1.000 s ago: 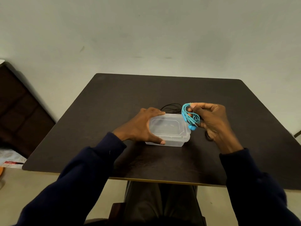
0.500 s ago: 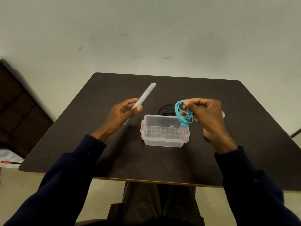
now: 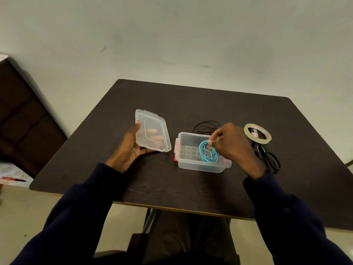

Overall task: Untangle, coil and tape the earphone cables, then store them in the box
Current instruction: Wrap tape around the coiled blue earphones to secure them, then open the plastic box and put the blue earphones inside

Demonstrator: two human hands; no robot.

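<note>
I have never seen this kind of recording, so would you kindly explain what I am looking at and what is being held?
No machine here: these are a person's two bare hands, filmed by one wide-angle camera worn on the head, looking forward and down. The left hand holds the clear lid. The right hand pinches a coiled turquoise earphone cable at the open clear box, apparently partly inside it. The box stands on a dark table, with a roll of clear tape to its right, black cable behind it, and more black cable beside the right wrist.
</note>
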